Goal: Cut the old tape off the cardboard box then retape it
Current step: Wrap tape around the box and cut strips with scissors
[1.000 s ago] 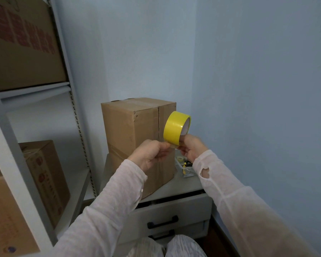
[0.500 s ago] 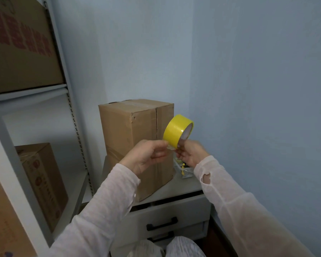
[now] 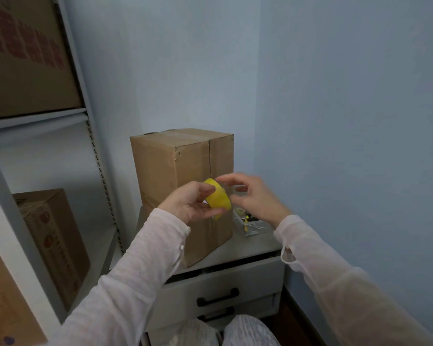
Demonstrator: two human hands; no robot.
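Tray (image 3: 251,227) beside cardboard box (image 3: 175,166)

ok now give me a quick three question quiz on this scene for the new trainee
1. Which hand grips the yellow tape roll? A left, B right, C neither.
2. Fill in: on the white drawer cabinet, the small clear plastic tray sits to the ___ of the tall brown cardboard box.
3. True or false: the tape roll lies on top of the box.
Key: 1 A, the left hand. 2 right. 3 false, it is held in front of the box.
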